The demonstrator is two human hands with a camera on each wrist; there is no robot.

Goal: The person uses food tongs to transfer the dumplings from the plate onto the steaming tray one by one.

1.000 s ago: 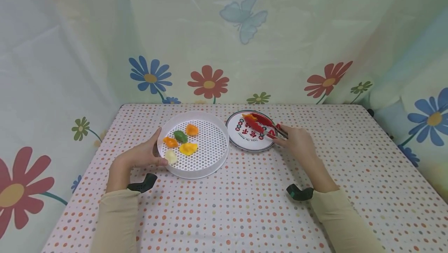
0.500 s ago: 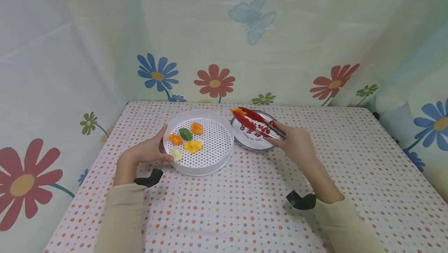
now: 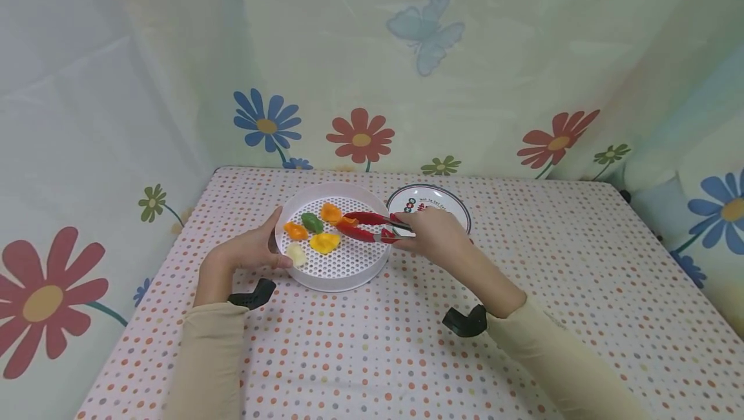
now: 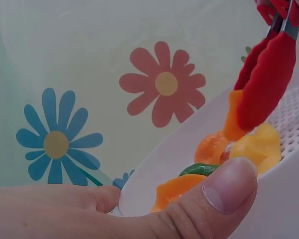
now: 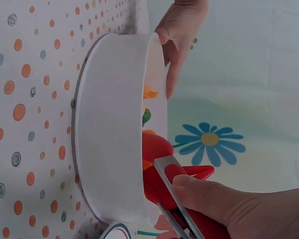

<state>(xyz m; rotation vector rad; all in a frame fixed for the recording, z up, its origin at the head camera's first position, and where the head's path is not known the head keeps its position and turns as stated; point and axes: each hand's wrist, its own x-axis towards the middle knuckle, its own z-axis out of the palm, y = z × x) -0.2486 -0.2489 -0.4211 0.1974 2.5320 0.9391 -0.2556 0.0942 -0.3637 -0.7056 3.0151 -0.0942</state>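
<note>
My left hand (image 3: 252, 249) grips the left side of a round white steamer basket (image 3: 331, 284) with a perforated floor, its thumb at the rim. Inside lie dumpling-like pieces: a green one (image 3: 312, 222), a yellow one (image 3: 325, 243), a cream one (image 3: 296, 254), and orange ones (image 3: 296, 231) toward the left and back. My right hand (image 3: 433, 232) holds metal tongs with red tips (image 3: 360, 226) over the basket's right half. Between the tips is another orange piece (image 4: 233, 117), seen in the left wrist view above the yellow and orange pieces.
A white plate (image 3: 459, 210) with a dark rim and red print stands right of the basket, partly hidden by my right hand. The table (image 3: 360, 355) has a dotted cloth. A flowered curtain (image 3: 325, 52) hangs behind its back edge.
My right hand has carried the tongs and the orange piece up off the plate and left, over the basket. The left hand keeps its grip on the basket; the view has shifted slightly.
</note>
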